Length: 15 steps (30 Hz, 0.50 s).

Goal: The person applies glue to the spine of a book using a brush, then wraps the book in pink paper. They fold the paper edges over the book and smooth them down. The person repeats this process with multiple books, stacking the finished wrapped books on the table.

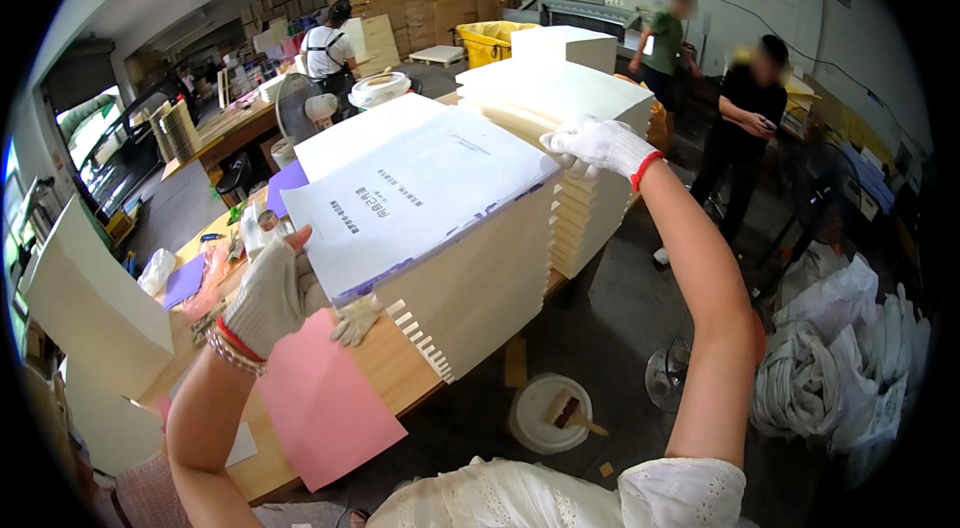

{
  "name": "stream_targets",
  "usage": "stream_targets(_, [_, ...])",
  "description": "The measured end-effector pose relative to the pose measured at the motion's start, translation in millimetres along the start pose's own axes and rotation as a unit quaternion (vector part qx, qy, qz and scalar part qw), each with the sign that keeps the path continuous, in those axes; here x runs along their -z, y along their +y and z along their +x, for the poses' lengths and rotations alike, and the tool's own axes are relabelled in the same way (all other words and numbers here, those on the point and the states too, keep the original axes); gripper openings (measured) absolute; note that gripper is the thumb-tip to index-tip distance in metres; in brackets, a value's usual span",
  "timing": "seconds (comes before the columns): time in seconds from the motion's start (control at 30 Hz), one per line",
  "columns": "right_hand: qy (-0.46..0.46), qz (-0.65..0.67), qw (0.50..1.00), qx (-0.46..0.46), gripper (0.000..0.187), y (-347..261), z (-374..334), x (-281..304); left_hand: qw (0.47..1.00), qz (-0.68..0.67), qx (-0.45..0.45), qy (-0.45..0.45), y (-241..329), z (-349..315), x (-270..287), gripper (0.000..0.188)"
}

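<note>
the sheet lies atop the front stack, its near edge stained purple. well apart, the left hand meets its left edge and the right hand curls at its right corner; whether either grips cannot be told. much paper already stands piled; what remains is unclear. behind rises another stack.
</note>
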State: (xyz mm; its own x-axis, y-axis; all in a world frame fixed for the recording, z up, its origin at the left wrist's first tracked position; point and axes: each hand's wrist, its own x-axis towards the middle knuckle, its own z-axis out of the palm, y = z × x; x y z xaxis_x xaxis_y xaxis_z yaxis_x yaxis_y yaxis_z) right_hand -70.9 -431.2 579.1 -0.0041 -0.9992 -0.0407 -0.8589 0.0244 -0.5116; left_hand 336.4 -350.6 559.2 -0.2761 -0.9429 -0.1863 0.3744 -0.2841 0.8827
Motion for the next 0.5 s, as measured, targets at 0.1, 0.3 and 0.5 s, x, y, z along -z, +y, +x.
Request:
stream_targets(0.1, [-0.022,-0.021,0.999,0.035,0.049,-14.5,-0.6,0.3,1.000,0.012,-0.022,0.018,5.6,3.1,-12.0,0.042])
stream_targets(0.3, [-0.064,0.092,0.993,0.036,0.048,-14.3,1.1,6.2,0.999,-0.045,-0.009,0.021,17.3,25.3,2.1,0.045])
stream_targets(0.5, [-0.045,0.105,0.993,0.027,0.053,-11.6,1.9,10.5,0.994,-0.069,-0.066,0.049,11.7,16.3,-9.0,0.043])
